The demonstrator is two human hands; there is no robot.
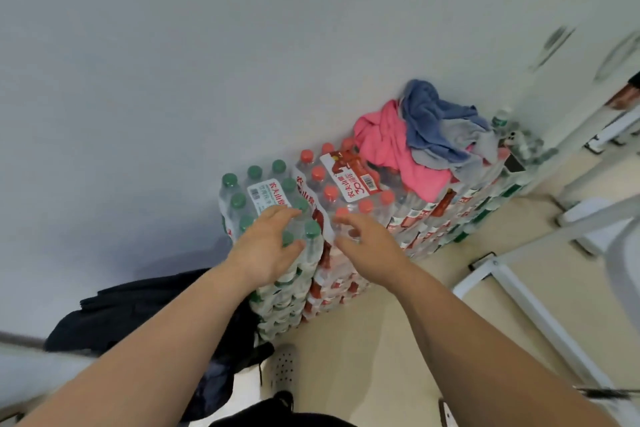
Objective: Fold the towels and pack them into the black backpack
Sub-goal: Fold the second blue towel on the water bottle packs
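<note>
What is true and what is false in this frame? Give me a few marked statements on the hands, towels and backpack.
1. The towels lie in a crumpled pile on the red-capped bottle packs. True.
2. The left hand holds a pink towel. False: it is at the green-capped bottles and has no towel in it.
3. The black backpack lies on the floor, left of the packs. True.
4. The right hand grips the blue towel. False: its fingers are open over the red caps, apart from the towels.
</note>
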